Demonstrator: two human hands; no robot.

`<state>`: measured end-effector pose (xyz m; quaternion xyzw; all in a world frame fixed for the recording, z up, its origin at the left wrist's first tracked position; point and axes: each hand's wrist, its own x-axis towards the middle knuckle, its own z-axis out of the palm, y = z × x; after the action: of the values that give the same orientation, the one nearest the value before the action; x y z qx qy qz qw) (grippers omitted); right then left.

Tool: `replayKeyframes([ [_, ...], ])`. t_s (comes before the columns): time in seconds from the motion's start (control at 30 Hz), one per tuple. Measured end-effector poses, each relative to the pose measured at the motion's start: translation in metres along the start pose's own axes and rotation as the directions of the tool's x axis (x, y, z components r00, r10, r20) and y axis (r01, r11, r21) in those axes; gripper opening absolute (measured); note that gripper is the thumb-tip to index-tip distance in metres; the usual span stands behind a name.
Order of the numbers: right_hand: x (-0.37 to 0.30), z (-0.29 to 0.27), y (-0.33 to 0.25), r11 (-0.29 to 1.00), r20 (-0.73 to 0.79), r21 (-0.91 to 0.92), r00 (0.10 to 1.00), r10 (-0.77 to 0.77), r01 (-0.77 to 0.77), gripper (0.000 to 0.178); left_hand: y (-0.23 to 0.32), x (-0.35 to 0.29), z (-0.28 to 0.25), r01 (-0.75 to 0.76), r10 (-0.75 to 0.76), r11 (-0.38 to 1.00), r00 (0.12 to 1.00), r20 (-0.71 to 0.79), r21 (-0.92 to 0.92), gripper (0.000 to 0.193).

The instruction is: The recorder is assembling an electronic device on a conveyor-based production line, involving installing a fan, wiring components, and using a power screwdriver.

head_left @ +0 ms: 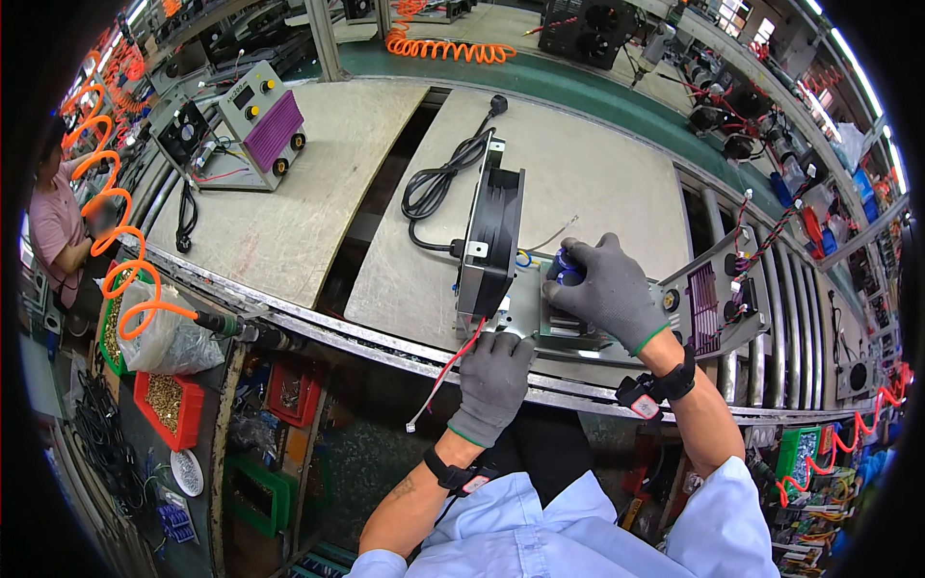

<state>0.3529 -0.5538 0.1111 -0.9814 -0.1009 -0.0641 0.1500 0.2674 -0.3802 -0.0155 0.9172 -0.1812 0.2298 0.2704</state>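
Observation:
In front of me a metal chassis [525,299] lies on the board, with a black fan [501,226] on its upright panel. My right hand [612,294], in a grey glove, is closed around a dark blue rounded part [570,272] over the chassis; the part's lower side is hidden. At the chassis's near edge is my left hand [494,380], also gloved, its bent fingers gripping that edge and its thumb out of sight. A red and white wire [445,374] with a white connector hangs beside it. A coiled black power cord [436,188] runs from the fan panel.
Another unit with a purple grille [273,130] stands at the far left. On the right, a purple-slotted panel [705,303] with wires sits by metal rollers [795,318]. Below left are a red bin [166,407] of small fasteners and an orange coiled hose [120,231]. A person [63,212] is at the left.

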Motion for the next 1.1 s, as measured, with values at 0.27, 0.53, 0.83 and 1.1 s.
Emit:
replayKeyframes([
  [0.27, -0.003, 0.008, -0.009, 1.000, -0.045, -0.026, 0.999, 0.003, -0.004, 0.048, -0.002, 0.001, 0.000, -0.045, 0.046, 0.999, 0.998, -0.043, 0.017, 0.014],
  [0.53, -0.002, 0.007, -0.008, 0.999, -0.036, -0.052, 0.999, -0.018, 0.016, 0.046, -0.002, 0.001, 0.001, -0.043, 0.042, 0.999, 0.998, -0.050, -0.006, 0.015],
  [0.83, -0.002, 0.010, -0.008, 0.991, -0.030, -0.133, 0.999, -0.023, 0.019, 0.049, -0.003, 0.000, 0.003, -0.045, 0.044, 0.999, 0.998, -0.049, -0.008, 0.013],
  [1.1, 0.002, 0.013, 0.003, 0.977, -0.008, -0.195, 0.996, -0.086, 0.083, 0.044, -0.002, -0.001, 0.004, -0.031, 0.031, 0.999, 0.999, -0.018, -0.032, 0.017],
])
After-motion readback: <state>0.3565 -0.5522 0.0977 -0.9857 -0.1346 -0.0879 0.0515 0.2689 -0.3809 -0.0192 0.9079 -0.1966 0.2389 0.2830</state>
